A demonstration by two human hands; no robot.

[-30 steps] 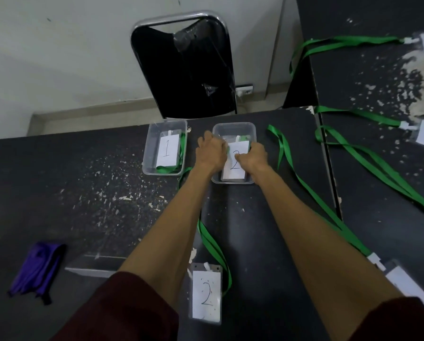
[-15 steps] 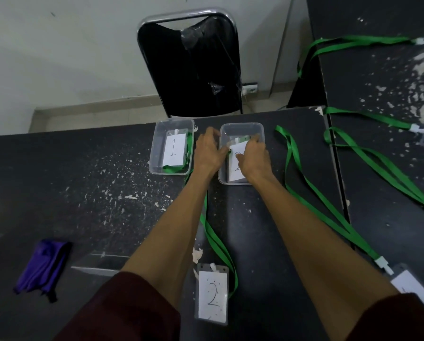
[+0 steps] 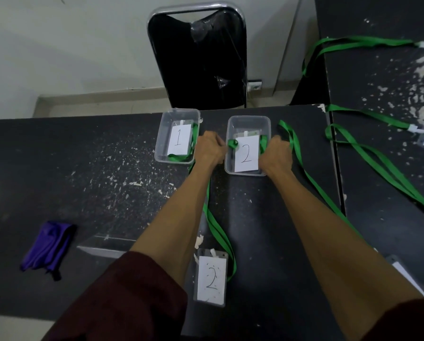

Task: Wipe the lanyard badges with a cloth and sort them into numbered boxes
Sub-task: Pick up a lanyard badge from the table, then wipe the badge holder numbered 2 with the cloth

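The worn black table [image 3: 83, 168], its top flecked with pale chips, carries two clear plastic boxes at its far edge. The right-hand clear box [image 3: 249, 118] is the one in hand. The left clear box [image 3: 179, 112], just beside it, holds a card marked "1".

The left hand [image 3: 211, 148] sits against the near box's left wall, fingers curled and seemingly pinching a raised loop of the green fabric strap [image 3: 232, 143]. The right hand [image 3: 276, 153] is at the right wall, fingers curled over another bend of the same strap.

The white card badge marked "2" [image 3: 246, 153] lies flat on the box floor, number up. The step looks like tucking the strap in after it.

To do it well, I would fold each loop down beside the card, not across the numeral, and press it below the rim so nothing springs back out. A separate green lanyard [image 3: 294, 143] runs just past the right hand and should not get caught up.

The folded purple cloth [image 3: 47, 247] lies well to the left. A second sleeved "2" badge [image 3: 211, 276] waits near the front edge.
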